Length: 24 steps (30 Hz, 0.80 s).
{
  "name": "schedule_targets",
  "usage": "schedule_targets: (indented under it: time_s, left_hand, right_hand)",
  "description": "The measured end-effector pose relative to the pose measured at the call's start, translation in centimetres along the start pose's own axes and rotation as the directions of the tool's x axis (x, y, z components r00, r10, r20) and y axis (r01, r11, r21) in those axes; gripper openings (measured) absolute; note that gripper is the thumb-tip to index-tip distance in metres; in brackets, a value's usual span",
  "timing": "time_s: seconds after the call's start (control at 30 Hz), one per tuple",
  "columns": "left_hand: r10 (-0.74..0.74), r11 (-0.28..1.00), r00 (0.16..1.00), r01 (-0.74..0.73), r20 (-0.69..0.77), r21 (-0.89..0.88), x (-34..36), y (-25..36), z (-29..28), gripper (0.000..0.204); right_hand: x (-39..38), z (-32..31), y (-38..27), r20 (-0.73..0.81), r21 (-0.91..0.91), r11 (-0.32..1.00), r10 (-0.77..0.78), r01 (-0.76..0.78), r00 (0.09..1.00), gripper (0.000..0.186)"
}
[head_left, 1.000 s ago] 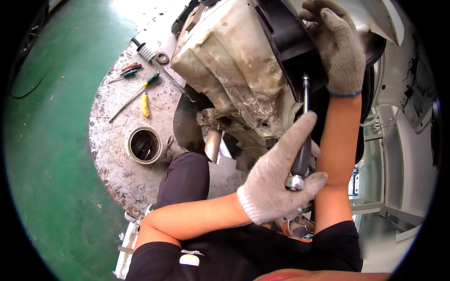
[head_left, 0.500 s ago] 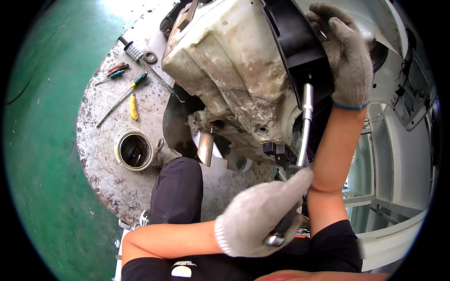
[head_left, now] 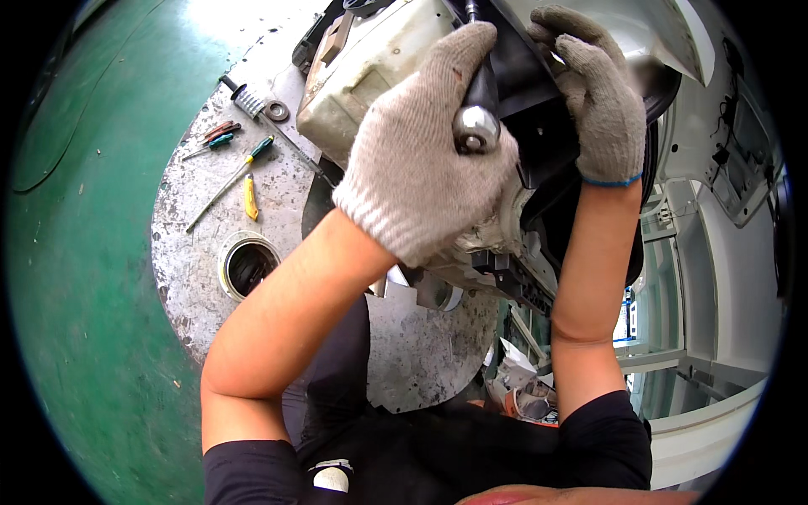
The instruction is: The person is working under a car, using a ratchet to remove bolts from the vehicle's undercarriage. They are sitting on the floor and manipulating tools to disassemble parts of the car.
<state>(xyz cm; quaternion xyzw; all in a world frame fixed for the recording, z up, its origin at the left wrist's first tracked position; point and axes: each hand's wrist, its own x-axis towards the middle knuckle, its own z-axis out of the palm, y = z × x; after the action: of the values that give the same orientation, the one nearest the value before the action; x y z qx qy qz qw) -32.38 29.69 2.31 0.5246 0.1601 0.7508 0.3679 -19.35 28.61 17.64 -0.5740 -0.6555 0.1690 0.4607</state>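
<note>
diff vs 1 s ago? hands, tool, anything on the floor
The left hand, gripping the metal-handled tool throughout, rose from low near the body up beside the right hand at the black part. The right hand kept its hold there. Screwdrivers and the round tin lie unmoved on the floor plate.

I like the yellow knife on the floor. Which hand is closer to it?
Left. The left hand, gripping a metal tool, is up right of the yellow utility knife; the right hand is farther right.

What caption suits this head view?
Left gloved hand grips a chrome-ended tool handle; right gloved hand steadies a grimy pale housing.
</note>
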Motion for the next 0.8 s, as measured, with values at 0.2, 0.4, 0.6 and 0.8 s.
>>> schedule_targets:
  time_s: [0.2,0.4,0.6,0.8]
  left_hand:
    - [-0.063,0.995,0.997,0.065,0.035,-0.080,1.5,-0.2,-0.3,0.055]
    - [-0.214,0.686,0.896,-0.147,0.390,0.713,6.3,4.2,-3.8,0.048]
    - [-0.201,0.872,0.898,-0.019,0.392,0.489,7.1,3.7,-2.9,0.055]
    - [-0.648,0.598,0.697,0.715,0.307,-0.362,4.0,5.0,-0.4,0.065]
  right_hand:
    - [-0.1,-0.1,-0.2,-0.038,0.016,0.998,0.062,-0.062,0.997,0.030]
    - [-0.3,0.2,-1.4,-0.038,-0.106,0.986,0.123,-0.126,0.992,0.029]
    - [-0.2,-1.4,0.9,0.099,-0.177,0.964,-0.183,0.198,0.978,0.031]
    - [0.0,-1.3,1.2,0.063,-0.167,0.959,-0.220,0.227,0.974,0.031]
